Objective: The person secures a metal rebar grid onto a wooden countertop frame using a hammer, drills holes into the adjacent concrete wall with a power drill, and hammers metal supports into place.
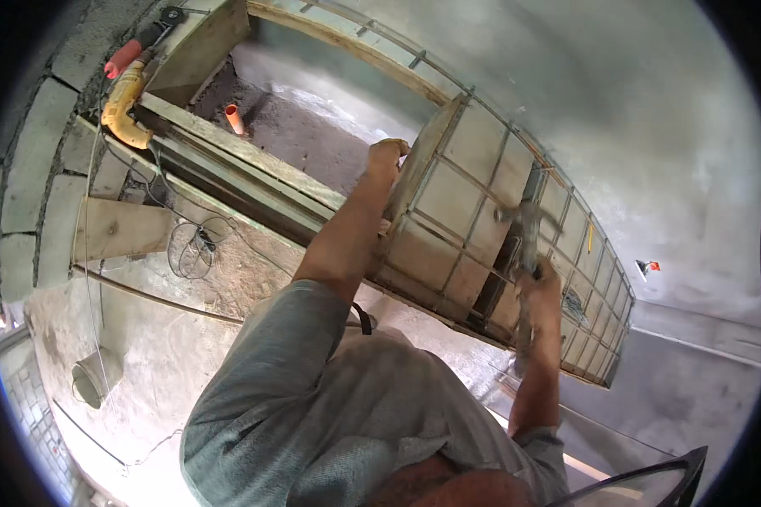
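Note:
My right hand point(543, 286) is closed round the handle of a claw hammer point(528, 232), raised over the rebar grid and slightly blurred. Near the upper end of an upright wooden board point(424, 160), my left hand point(386, 154) has its fingers curled in against the board's face. Whatever those fingers pinch, if anything, is too small to make out. The board borders an open rectangular gap in the formwork. To its right, a grid of steel rebar point(452, 207) lies over pale wooden panels point(490, 152).
A yellow corded drill point(125, 108) rests on the formwork at the far left, its cord trailing down. Inside the gap stands an orange pipe stub point(234, 119). A bucket point(98, 378) sits on the floor, lower left. Coiled wire point(575, 306) lies on the grid at right.

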Demonstrator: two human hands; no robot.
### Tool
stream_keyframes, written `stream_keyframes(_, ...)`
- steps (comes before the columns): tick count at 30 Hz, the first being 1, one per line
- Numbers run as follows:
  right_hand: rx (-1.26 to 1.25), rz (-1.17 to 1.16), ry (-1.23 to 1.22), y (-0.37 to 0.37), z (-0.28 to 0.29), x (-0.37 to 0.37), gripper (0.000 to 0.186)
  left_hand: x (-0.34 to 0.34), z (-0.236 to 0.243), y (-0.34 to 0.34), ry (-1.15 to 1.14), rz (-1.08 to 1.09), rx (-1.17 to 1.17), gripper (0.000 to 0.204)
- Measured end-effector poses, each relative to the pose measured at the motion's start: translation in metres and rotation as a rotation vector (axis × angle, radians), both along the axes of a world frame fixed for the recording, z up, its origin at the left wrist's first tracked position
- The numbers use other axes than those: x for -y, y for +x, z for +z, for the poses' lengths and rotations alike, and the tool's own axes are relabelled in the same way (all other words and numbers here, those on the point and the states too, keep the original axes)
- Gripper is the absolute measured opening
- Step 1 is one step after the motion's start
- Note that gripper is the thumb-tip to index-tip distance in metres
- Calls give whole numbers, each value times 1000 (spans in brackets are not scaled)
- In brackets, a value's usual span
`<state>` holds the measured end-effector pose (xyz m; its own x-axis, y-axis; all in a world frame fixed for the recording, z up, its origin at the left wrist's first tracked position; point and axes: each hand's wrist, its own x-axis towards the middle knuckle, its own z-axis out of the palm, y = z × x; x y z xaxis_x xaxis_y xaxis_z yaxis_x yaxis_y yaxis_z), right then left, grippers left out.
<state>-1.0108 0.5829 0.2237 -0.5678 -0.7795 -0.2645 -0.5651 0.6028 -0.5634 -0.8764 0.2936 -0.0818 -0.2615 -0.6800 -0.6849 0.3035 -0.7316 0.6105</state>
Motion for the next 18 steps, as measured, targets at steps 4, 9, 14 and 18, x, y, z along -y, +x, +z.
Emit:
stream_keyframes(4, 113, 145, -37, -10, 21, 87, 29, -3, -1, -31, 89, 162, -193, 11)
stream_keyframes(9, -86, 252, 269, 12, 19, 167, 39, -10, -10, -41, 141, 179, -208, 15)
stream_keyframes(14, -246, 549, 195, -8, -20, 218, 47, -16, -38, -62, 18, 438, -500, 10)
stream_keyframes(18, -354, 772, 344, 16, -24, 264, 53, -17, -44, -64, 74, 576, -591, 11)
